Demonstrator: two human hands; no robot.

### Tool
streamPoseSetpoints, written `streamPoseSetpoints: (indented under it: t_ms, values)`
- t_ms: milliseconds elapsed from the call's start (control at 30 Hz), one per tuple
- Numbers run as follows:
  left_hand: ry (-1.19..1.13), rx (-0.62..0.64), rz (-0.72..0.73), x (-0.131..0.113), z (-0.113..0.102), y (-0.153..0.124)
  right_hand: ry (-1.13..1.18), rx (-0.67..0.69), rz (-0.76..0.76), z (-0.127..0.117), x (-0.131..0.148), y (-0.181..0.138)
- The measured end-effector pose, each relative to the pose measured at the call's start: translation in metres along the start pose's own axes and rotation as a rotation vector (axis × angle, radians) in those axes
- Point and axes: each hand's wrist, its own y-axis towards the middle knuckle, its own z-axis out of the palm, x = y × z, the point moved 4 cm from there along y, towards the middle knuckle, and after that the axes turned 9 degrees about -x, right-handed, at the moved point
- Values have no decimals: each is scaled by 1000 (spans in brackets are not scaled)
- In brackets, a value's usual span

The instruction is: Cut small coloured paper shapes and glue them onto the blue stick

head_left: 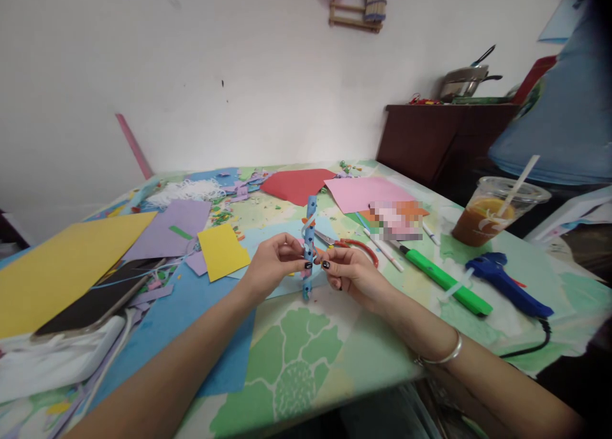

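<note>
A light-blue rolled paper tube (311,208) with dark dots stands nearly upright in front of me. Pale and orange bits wind round it, and its lower end is close to the tabletop. My left hand (270,264) pinches the tube between thumb and fingers from the left. Close on the right side, the thumb and fingertips of my right hand (356,274) are pressed together beside the tube. Whatever they pinch is too small to make out. Just behind my right hand lies a pair of scissors (356,243) with red-orange handles.
To the right lie a green pen-like stick (447,280), a blue glue gun (509,285) with its cord, and a cup of brown drink (488,216). Yellow paper (222,251), red paper (299,185) and pink paper (368,192) are spread about. A dark phone (90,299) lies left.
</note>
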Motion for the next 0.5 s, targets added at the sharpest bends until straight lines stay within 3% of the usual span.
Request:
streamPoseSetpoints:
  t_ms: [500]
  values:
    - [32,-86,6,-6,-4,1,49,-56,-19,-2,4,-1]
